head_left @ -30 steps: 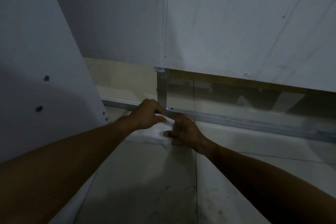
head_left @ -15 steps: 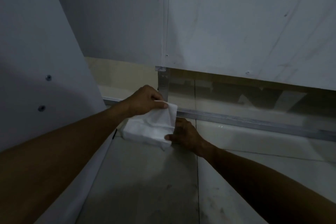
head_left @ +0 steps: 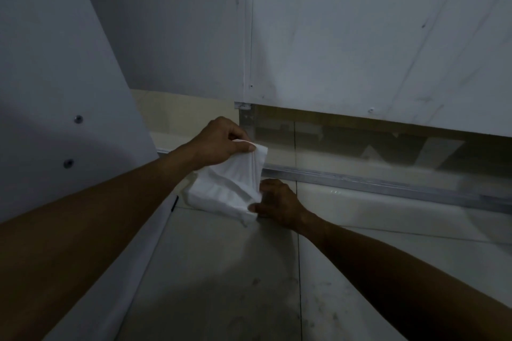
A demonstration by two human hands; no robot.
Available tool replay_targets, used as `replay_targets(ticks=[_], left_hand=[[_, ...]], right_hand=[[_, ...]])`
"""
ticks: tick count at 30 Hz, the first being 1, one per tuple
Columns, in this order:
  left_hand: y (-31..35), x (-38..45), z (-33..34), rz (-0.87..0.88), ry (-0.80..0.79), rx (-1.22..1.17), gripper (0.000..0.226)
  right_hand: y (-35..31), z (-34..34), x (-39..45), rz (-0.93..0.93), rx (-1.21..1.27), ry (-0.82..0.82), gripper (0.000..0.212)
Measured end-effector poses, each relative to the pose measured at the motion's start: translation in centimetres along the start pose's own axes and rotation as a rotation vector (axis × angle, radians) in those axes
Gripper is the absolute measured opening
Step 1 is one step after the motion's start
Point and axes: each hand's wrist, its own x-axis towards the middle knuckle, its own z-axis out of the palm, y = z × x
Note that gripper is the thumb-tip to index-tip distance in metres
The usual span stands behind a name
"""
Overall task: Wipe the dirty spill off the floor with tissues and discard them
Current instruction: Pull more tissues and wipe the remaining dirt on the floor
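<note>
Between both hands, the tissue pack (head_left: pixel 219 196) (white) sits, left hand (head_left: pixel 219 141) pinching a tissue (head_left: pixel 249 166), right hand (head_left: pixel 279 202) gripping the pack.

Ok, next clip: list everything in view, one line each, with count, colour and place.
tissue pack: one, white, on the floor by the left panel's foot
tissue: one, white, partly pulled up out of the pack
floor tiles: pale grey, with dark smudges in the lower centre
wall panels: white, one slanting at left, others across the back
metal rail: one, silver, along the floor at right
left hand: pinches the tissue's top
right hand: holds the pack's right end down
</note>
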Motion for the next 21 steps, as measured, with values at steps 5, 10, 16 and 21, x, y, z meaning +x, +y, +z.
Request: replay_targets(ticks=[5, 10, 16, 21], left_hand=[[1.2, 0.5, -0.6, 0.018, 0.159, -0.104, 0.012], [3.3, 1.3, -0.9, 0.075, 0.193, -0.185, 0.01], [4.0, 1.0, -0.5, 0.067, 0.157, -0.146, 0.012], [5.1, -0.8, -1.1, 0.069, 0.144, -0.134, 0.007]], right_hand=[[0.0, 0.2, 0.0, 0.034, 0.061, 0.015, 0.077], [0.4, 0.3, 0.1, -0.011, 0.028, 0.028, 0.068], [-0.7, -1.6, -0.8, 0.045, 0.291, 0.042, 0.089], [-1.2, -5.2, -3.5, 0.056, 0.704, 0.114, 0.067]])
